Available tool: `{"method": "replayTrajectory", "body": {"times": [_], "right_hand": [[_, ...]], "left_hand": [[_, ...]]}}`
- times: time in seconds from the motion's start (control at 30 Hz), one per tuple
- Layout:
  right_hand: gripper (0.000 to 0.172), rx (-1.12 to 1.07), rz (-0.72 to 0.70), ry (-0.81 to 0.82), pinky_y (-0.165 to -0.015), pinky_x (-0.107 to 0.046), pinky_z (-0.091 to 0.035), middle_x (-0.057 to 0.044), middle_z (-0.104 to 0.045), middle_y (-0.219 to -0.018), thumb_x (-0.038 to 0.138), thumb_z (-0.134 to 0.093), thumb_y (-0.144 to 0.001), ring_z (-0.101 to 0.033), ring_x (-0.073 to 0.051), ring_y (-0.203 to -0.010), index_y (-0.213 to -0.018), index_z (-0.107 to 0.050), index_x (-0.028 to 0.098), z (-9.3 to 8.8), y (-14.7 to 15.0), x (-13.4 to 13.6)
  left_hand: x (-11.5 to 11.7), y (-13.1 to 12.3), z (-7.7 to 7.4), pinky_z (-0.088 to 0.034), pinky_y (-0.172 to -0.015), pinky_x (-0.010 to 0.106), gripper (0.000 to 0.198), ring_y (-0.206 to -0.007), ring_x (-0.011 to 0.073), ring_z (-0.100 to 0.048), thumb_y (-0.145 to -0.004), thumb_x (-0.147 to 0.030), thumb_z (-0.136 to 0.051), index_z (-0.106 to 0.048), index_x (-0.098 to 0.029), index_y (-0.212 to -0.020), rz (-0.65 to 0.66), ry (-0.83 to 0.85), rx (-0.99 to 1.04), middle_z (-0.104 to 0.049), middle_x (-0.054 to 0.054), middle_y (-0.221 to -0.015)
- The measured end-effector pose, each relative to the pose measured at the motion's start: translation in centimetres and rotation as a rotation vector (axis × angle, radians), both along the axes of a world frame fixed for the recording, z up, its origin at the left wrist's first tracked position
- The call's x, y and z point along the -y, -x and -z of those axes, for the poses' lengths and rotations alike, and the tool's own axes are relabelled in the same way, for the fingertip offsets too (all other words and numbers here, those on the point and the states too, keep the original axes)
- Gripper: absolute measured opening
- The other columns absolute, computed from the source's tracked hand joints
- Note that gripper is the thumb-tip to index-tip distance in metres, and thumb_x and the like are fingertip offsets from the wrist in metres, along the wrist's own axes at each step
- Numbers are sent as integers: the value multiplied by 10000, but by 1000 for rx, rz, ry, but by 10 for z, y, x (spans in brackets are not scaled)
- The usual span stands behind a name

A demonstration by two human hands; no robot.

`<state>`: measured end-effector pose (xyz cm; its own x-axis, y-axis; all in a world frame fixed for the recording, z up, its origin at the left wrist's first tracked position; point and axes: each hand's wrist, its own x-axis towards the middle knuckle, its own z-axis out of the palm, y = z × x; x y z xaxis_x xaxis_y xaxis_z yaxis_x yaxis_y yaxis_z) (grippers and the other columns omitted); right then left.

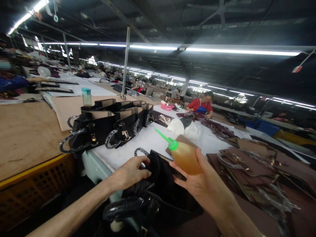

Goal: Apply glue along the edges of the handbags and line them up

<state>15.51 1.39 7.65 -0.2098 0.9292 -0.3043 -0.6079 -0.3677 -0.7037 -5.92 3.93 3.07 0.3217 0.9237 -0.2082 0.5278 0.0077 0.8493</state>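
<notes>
In my right hand is a squeeze bottle of amber liquid, tilted so its green nozzle points up and to the left. My left hand grips the edge of a black handbag, thumb and fingers bent around the dark material. This bag lies in front of me, its plastic-wrapped handle toward the lower left. The right hand's lower fingers are close to the bag's far edge; whether they touch it I cannot tell.
Several finished-looking black handbags stand at the table's left, by a teal-lidded bottle. Brown bag pieces are piled at right. A yellow crate sits lower left. Across the table is a person in red.
</notes>
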Motion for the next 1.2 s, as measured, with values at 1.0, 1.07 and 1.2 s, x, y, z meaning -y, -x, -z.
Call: {"method": "replayTrajectory", "body": {"times": [1.0,1.07,1.2], "right_hand": [[428,-53,155,55,-920,-582,-401,-156,-682,-971,514,-599,-794,-579,-327,-1014,-1006,-681,151,11,-23,6],[413,-74,192,53,-920,-593,-397,-141,-685,-978,506,-630,-774,-580,-335,-1015,-1005,-683,167,9,-23,3],[311,-137,246,96,-912,-599,-403,-123,-688,-978,461,-642,-780,-572,-339,-1038,-939,-701,200,6,-18,-8]], "left_hand": [[-29,-29,38,-453,-535,240,323,-574,145,-562,-528,-22,-356,-595,-115,-725,-116,86,539,-551,2,-561],[-33,-28,39,-421,-533,228,238,-556,118,-510,-566,-32,-362,-538,-131,-693,-149,23,568,-508,-12,-561],[-30,-18,43,-375,-560,227,60,-594,103,-438,-756,-165,-413,-453,-163,-712,-188,-127,511,-440,-33,-620]]}}
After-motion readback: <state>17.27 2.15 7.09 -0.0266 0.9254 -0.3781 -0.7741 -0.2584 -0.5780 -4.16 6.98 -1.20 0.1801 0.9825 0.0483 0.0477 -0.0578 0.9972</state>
